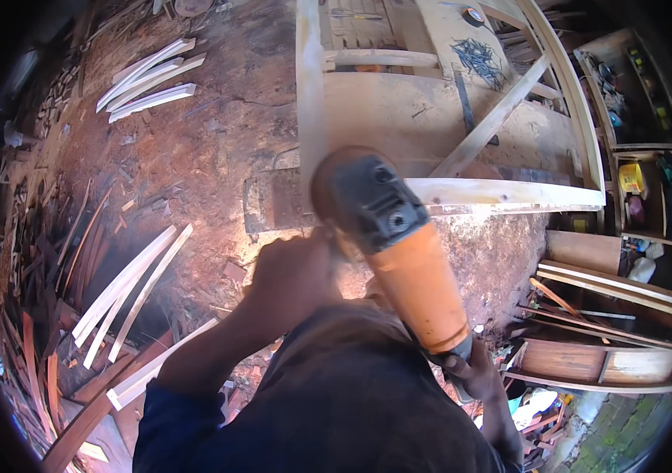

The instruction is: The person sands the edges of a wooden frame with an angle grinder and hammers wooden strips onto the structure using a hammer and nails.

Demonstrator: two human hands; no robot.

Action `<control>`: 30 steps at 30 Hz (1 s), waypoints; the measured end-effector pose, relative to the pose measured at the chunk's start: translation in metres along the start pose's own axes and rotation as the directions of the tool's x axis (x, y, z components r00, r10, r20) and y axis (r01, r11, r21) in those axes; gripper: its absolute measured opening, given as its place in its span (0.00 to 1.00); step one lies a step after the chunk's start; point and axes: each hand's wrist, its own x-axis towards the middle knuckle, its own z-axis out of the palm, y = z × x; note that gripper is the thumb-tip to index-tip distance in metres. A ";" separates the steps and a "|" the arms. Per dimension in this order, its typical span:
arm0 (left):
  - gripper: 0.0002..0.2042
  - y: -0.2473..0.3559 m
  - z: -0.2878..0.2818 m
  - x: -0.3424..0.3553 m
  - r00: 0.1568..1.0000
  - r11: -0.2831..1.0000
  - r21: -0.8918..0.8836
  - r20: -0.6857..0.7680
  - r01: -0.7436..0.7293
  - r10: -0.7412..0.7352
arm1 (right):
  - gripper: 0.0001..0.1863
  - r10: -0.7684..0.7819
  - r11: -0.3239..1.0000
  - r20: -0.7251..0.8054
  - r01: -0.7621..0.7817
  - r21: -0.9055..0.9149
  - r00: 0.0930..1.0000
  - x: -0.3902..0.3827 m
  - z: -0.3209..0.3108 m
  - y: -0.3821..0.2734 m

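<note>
An angle grinder [419, 276] with an orange body and black gear head slants across the middle, its round disc partly hidden under the head. My right hand [474, 370] is closed round the rear end of the grinder. My left hand [297, 272], a little blurred, is closed beside the grinder's head, gripping its side; its fingertips are hidden. Just beyond the head lies a wooden frame [501, 193] of pale bars with a diagonal brace [497, 118]. The disc is beside the frame's near left corner; whether they touch I cannot tell.
Nails [478, 63] lie heaped on a board inside the frame, near a small round item [474, 16]. Pale wood strips [151, 83] lie on the dirt floor at far left, more strips [127, 292] nearer. Wooden shelving [651, 150] stands right. Scrap wood [33, 370] piles up at left.
</note>
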 end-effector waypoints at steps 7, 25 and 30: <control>0.08 0.093 0.028 0.076 0.839 0.832 0.144 -0.021 -0.536 0.544 | 0.49 0.110 0.947 -0.338 0.005 0.321 0.935 -0.048 0.013 0.055; 0.17 0.021 -0.024 -0.013 0.972 0.956 -0.182 -0.004 0.230 -0.234 | 0.32 0.022 0.989 0.223 0.012 -0.150 0.975 0.059 -0.066 -0.046; 0.17 0.047 -0.032 0.018 0.954 0.909 -0.353 -0.119 0.220 -0.277 | 0.34 0.058 0.942 0.332 0.059 -0.330 0.941 0.114 -0.132 -0.087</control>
